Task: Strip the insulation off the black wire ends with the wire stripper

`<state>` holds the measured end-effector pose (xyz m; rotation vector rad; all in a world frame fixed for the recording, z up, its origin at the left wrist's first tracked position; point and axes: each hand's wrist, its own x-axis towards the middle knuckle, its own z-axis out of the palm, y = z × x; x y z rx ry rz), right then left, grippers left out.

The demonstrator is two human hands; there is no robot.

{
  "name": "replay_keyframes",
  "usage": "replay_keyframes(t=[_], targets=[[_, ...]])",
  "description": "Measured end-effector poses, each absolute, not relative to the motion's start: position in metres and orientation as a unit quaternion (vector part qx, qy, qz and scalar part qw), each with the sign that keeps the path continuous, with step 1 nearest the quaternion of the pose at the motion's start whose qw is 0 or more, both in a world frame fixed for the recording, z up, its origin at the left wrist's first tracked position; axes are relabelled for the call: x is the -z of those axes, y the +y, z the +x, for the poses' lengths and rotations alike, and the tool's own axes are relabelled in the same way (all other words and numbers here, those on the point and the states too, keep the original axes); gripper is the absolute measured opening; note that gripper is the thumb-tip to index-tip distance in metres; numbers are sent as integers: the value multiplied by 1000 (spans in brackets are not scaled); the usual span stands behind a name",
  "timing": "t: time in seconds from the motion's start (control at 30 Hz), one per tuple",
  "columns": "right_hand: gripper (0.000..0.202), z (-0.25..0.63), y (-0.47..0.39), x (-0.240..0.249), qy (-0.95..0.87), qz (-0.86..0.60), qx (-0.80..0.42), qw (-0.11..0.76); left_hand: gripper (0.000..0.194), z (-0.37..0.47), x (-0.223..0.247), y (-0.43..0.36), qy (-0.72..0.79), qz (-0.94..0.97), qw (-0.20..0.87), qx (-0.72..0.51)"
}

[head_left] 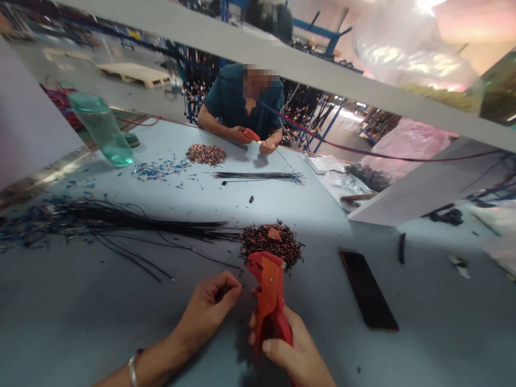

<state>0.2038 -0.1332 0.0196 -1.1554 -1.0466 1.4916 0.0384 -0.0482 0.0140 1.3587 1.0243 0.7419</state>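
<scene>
My right hand (288, 341) is wrapped round the handles of a red and orange wire stripper (271, 285), whose head points away over the near edge of a pile of black and copper-coloured scraps (269, 242). Left of the tool, my left hand (215, 301) is closed in a pinch, with a small dark end showing at the fingertips; what it belongs to is too small to make out. Beyond my left hand lies a long bundle of black wires (161, 223), its left part among blue-tipped ends.
A phone (368, 290) lies at the right. Across the table a person (242, 113) holds a red tool, near copper-coloured scraps (206, 154) and a thinner wire bundle (258, 176). A green bottle (102, 129) stands at the left. A white beam (282, 59) crosses above.
</scene>
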Motion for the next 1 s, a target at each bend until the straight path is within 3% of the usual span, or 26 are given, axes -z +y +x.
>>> replay_keyframes(t=[0.17,0.37,1.0], targets=[[73,206,-137,-17,-672,-588,-228,387,30,39,-10,-50,406,535,655,-346],[74,199,-137,-6,-761,-553,-76,331,36,39,-8,-56,396,396,744,-364],[67,205,-134,-8,-755,-556,-84,337,27,38,-18,-52,355,514,713,-319]])
